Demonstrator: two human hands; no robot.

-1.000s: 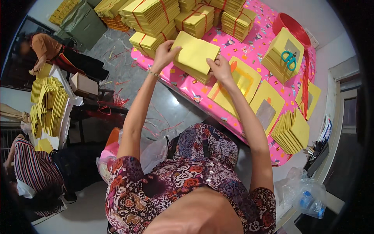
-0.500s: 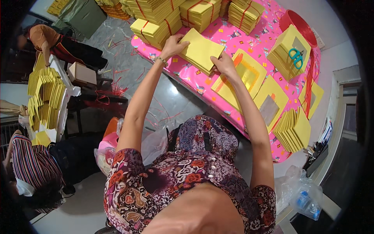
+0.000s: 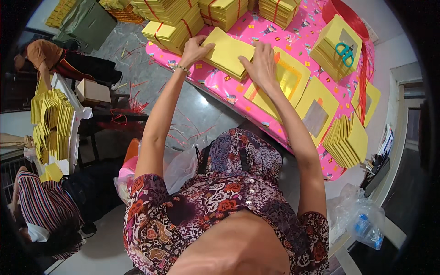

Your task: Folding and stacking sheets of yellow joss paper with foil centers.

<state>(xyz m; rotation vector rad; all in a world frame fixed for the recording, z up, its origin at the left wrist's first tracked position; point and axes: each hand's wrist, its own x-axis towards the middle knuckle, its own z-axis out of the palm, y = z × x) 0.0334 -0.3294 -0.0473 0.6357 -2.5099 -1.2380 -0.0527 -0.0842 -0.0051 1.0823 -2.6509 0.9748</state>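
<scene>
On the pink patterned table, a stack of yellow paper sheets lies between my two hands, flat and close to the table top. My left hand is closed on its left end, thumb on the top sheet. My right hand holds the right end, thumb at the near corner and fingers along the short edge. Just right of that hand lie yellow sheets with a gold and orange panel. Another yellow sheet with a grey panel lies nearer to me.
Tied yellow bundles line the table's far side. Teal-handled scissors rest on a tall yellow stack at right, beside red strips and a red basket. A fanned yellow pile lies near right. Two people work at left.
The stack has come down flatter onto the table. My right hand has shifted from pinching its near right corner to lying along the right edge, fingers straighter. My left hand keeps its hold.
</scene>
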